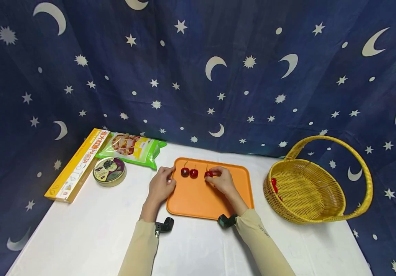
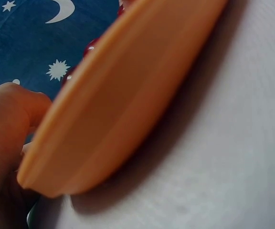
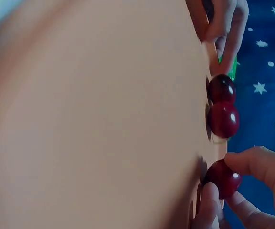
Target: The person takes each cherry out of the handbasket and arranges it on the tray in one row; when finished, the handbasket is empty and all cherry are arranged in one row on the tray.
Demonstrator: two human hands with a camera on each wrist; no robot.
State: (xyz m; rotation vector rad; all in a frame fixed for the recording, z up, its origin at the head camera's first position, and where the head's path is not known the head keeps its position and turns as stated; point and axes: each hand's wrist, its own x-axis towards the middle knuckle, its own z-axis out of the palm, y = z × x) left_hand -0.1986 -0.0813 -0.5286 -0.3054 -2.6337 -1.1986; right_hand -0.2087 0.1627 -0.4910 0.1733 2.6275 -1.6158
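On the orange tray [image 1: 191,199], two dark red cherries with stems, one cherry [image 1: 184,171] and another cherry [image 1: 193,173], sit side by side near the far left corner. My right hand [image 1: 222,180] pinches a third cherry [image 1: 208,174] between thumb and fingers, a short way right of that pair. The right wrist view shows this held cherry [image 3: 223,179] low over the tray surface. At the tray's left rim, my left hand [image 1: 161,186] holds the edge with thumb and curled fingers. The tray's raised side [image 2: 123,95] fills much of the left wrist view.
Right of the tray stands a yellow wicker basket [image 1: 336,191] with a tall handle and several red fruits [image 1: 274,184] along its inner left side. At the left lie a yellow pasta box [image 1: 77,166], a round tin [image 1: 109,170] and a green food bag [image 1: 132,148]. A starry curtain [image 1: 191,76] hangs behind.
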